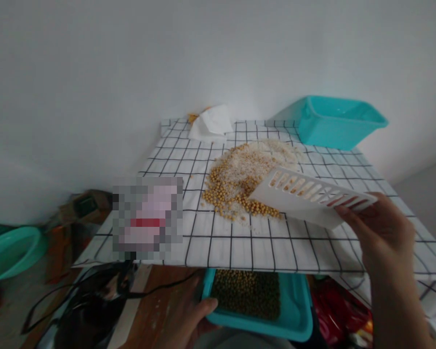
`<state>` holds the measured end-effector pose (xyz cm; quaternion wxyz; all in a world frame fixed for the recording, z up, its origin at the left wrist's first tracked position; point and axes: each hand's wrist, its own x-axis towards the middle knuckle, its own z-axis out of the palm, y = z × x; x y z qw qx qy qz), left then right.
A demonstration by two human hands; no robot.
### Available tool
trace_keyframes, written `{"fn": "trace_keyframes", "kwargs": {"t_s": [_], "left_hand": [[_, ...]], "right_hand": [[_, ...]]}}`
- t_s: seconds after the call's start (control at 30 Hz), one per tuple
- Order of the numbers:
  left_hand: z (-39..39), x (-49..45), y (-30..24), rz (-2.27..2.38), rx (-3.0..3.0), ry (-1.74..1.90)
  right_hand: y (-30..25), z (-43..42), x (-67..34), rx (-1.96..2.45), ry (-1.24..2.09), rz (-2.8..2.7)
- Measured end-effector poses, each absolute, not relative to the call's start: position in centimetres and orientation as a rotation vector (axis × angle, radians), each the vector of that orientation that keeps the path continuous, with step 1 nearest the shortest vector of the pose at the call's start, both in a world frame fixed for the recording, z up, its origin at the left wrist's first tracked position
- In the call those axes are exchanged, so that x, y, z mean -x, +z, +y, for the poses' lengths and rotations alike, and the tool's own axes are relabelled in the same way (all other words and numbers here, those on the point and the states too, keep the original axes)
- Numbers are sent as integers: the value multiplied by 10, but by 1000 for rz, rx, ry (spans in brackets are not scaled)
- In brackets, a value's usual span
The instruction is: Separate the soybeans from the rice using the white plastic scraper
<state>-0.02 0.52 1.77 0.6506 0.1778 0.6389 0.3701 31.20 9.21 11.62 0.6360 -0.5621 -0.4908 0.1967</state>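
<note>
My right hand grips the rim of a white slotted plastic tray, tilted with its far edge resting in a pile of soybeans and rice on the checked tablecloth. My left hand holds the edge of a teal basin just below the table's front edge; the basin contains dark and tan beans.
A second teal basin stands at the table's far right corner. A crumpled white tissue lies by the wall. A blurred package sits at front left. On the floor: a teal bowl, black cables.
</note>
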Motion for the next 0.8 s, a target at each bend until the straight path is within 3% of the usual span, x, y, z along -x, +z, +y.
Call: {"fn": "trace_keyframes", "kwargs": {"t_s": [0.8], "left_hand": [[12,-8,28,1480,-413,855]], "right_hand": [[120,68,-319,1289,408,-1364]]}}
